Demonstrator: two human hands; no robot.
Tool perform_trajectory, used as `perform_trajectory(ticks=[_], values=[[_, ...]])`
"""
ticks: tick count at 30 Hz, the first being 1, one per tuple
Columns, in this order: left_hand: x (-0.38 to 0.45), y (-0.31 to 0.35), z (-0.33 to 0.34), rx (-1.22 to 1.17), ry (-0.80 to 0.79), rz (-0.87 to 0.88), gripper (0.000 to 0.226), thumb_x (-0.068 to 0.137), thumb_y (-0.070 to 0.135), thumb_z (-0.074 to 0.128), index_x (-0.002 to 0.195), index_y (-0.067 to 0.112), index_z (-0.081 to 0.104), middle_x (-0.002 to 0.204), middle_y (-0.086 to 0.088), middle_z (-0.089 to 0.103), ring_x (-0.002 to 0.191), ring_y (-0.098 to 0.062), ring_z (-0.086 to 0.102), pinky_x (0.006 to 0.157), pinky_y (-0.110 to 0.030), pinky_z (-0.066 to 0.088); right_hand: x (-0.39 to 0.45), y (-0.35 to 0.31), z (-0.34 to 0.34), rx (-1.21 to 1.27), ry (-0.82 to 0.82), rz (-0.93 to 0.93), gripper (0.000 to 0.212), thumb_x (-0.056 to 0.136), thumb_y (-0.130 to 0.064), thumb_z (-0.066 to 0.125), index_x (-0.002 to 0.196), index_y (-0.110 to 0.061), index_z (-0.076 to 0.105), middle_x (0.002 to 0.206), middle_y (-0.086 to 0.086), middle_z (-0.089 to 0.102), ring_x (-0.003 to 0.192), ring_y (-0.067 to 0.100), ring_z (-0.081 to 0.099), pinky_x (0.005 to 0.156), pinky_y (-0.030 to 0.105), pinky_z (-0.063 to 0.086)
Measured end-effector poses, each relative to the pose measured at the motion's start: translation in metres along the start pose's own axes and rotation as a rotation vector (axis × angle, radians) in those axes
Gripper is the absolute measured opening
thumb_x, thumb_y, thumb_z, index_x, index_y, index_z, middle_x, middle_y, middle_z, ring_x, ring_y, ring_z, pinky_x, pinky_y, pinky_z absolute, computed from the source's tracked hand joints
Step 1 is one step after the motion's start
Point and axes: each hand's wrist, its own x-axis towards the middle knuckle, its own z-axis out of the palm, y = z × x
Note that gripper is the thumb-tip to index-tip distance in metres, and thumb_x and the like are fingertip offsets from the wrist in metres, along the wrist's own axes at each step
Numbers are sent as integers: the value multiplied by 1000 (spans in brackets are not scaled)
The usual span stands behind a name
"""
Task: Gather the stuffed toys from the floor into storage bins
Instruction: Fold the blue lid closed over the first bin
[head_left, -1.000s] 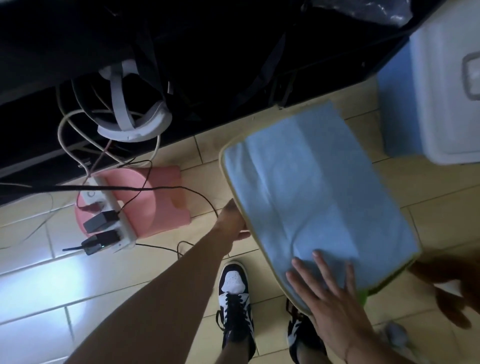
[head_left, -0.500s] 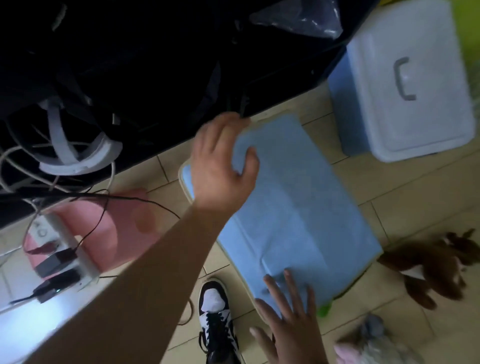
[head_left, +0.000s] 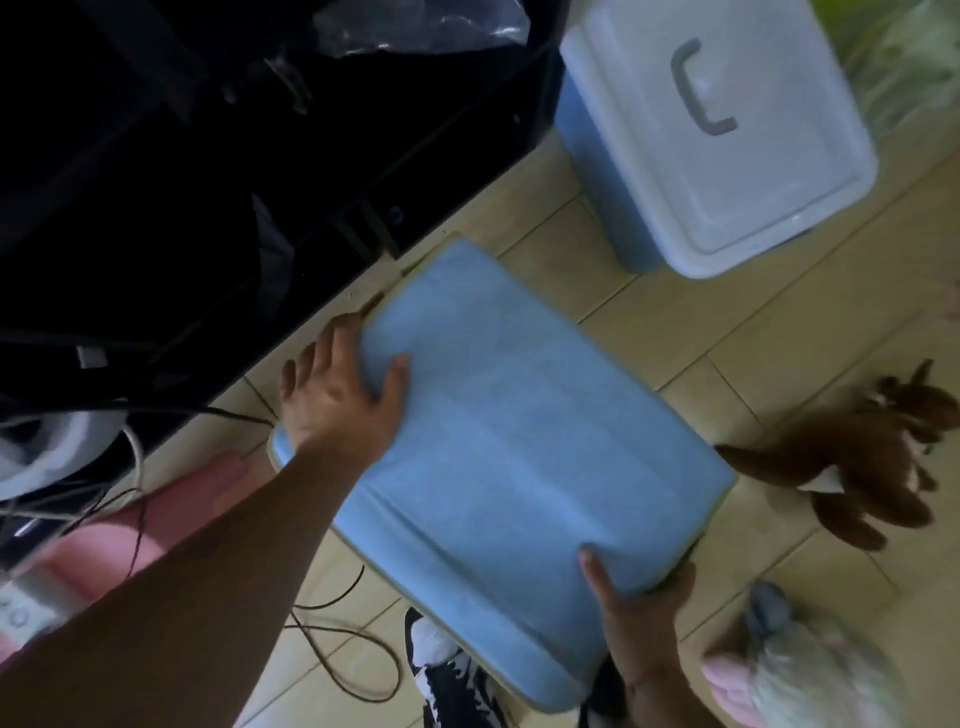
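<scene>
Stuffed toys wait on the floor while I steady a blue cushion: left hand flat on it, right hand gripping its corner to shift it.

We see a light blue cushion with yellowish piping, a brown stuffed toy (white patch on it), a pale blue-grey bin, beige floor tiles, black-and-white shoes.
</scene>
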Motion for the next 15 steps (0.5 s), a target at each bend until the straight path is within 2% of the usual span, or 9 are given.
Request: perform_trajectory(ticks=[2, 3, 5, 6, 8, 10, 12, 14, 15], values=[[-1, -1, 7, -47, -25, -9, 70, 84, 62, 33, 140, 19, 35, 136, -9, 51, 121, -37, 50, 106, -48, 35, 9, 7, 4, -26, 17, -21, 135, 48, -32, 90, 154, -2, 11, 147, 15, 41, 129, 27, 50, 103, 35, 40], [-1, -2, 12, -76, -29, -14, 72, 84, 60, 35, 143, 20, 31, 140, -9, 48, 123, -38, 49, 107, -48, 34, 12, 10, 6, -38, 37, -31, 128, 53, -24, 94, 153, -1, 16, 137, 12, 46, 124, 29, 52, 99, 35, 41], [2, -6, 26, -77, 3, -23, 76, 84, 59, 35, 148, 18, 26, 144, -11, 45, 123, -41, 49, 103, -52, 37, 21, 13, 13, -61, 61, -33, 110, 64, -10, 94, 148, 0, 24, 120, 6, 48, 121, 37, 57, 96, 39, 45], [3, -9, 33, -37, 38, -27, 77, 84, 58, 34, 148, 17, 26, 142, -14, 47, 119, -43, 51, 99, -53, 40, 27, 13, 19, -66, 43, -42, 105, 64, -11, 94, 145, 1, 28, 118, 6, 49, 120, 38, 58, 94, 39, 45], [6, -14, 48, 45, 83, -28, 76, 85, 56, 33, 147, 13, 29, 136, -20, 50, 111, -46, 54, 91, -54, 43, 42, 15, 27, -30, -39, -71, 111, 50, -32, 94, 136, 2, 33, 122, 10, 53, 116, 30, 58, 94, 32, 41], [9, -16, 55, 73, 103, -10, 74, 86, 55, 34, 145, 10, 33, 130, -22, 54, 107, -46, 56, 87, -53, 45, 51, 15, 30, 19, -123, -66, 115, 36, -48, 81, 131, -2, 34, 124, 7, 51, 113, 19, 53, 97, 30, 39], [11, -15, 50, 41, 84, -38, 72, 85, 58, 34, 140, 12, 39, 124, -19, 57, 105, -45, 58, 84, -52, 47, 45, 16, 26, 3, -111, -64, 103, 47, -40, 86, 128, -2, 36, 119, 4, 51, 109, 17, 52, 93, 29, 40], [15, -10, 34, 12, 11, -139, 71, 79, 66, 33, 132, 19, 43, 120, -19, 61, 104, -45, 59, 84, -51, 47, 25, 12, 18, -11, 2, -77, 85, 64, -22, 93, 127, 3, 41, 113, 5, 53, 107, 24, 58, 88, 30, 41], [18, -7, 24, 19, -41, -196, 72, 76, 72, 31, 128, 23, 45, 118, -20, 62, 104, -46, 59, 85, -51, 47, 14, 11, 16, 4, 25, -67, 81, 66, -18, 93, 127, 3, 44, 112, 6, 55, 108, 27, 61, 86, 32, 43]])
